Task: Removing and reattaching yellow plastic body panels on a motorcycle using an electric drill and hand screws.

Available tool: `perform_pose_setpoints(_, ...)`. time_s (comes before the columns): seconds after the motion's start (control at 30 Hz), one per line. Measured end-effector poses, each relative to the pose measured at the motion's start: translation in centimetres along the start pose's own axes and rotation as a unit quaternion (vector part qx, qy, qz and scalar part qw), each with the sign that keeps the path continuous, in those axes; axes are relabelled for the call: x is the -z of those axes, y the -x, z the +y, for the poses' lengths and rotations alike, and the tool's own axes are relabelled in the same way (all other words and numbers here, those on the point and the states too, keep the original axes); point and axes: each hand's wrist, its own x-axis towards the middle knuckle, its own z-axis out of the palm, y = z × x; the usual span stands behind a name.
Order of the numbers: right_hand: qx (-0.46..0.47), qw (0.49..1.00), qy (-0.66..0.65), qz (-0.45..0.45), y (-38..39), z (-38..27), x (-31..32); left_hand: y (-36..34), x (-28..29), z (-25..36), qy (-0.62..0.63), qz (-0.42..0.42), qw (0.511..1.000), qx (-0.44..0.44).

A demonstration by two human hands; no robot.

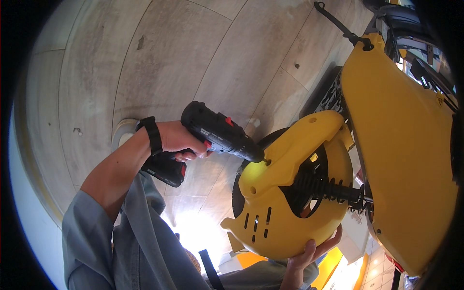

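My left hand (180, 140), a dark band on its wrist, is closed round the grip of a black and red cordless drill (220, 131). The drill's tip meets the upper edge of a yellow wheel cover (270, 227), where a patch of light falls. I cannot make out the screw or bit clearly. Below, my right hand (311, 253) grips the cover's lower edge, thumb and fingers on its rim. Behind the cover sit a black tyre (237, 195) and a black coil spring (333, 189), both partly hidden.
A large yellow body panel (403, 154) of the vehicle stands on the right, a black strap or lever (336, 20) at its top. Wood-look floor planks (169, 58) spread at the upper left. My grey-clad leg (150, 232) and a shoe (124, 129) are close by.
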Motion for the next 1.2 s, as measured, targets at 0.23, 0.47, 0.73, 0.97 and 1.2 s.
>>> perform_pose_setpoints(0.23, 0.002, 0.999, -0.032, -0.01, 0.0, 0.13, 0.02, 0.16, 0.04, -0.05, 0.017, -0.002, 1.0, 0.001)
perform_pose_setpoints(0.47, 0.007, 1.0, -0.027, -0.006, -0.17, -0.32, -0.18, 0.37, -0.24, 0.34, 0.014, 0.001, 1.0, -0.005)
perform_pose_setpoints(0.73, -0.001, 0.999, -0.02, -0.037, -0.19, -0.42, 0.24, 0.48, -0.26, 0.07, 0.014, 0.008, 1.0, -0.01)
perform_pose_setpoints(0.97, 0.023, 1.0, -0.009, 0.0, -0.25, -0.58, -0.51, 0.78, -0.29, 0.18, 0.002, 0.007, 1.0, -0.016)
perform_pose_setpoints(1.2, 0.025, 1.0, 0.005, -0.003, -0.25, 0.06, 0.06, 0.59, -0.47, -0.27, 0.025, -0.004, 1.0, -0.017)
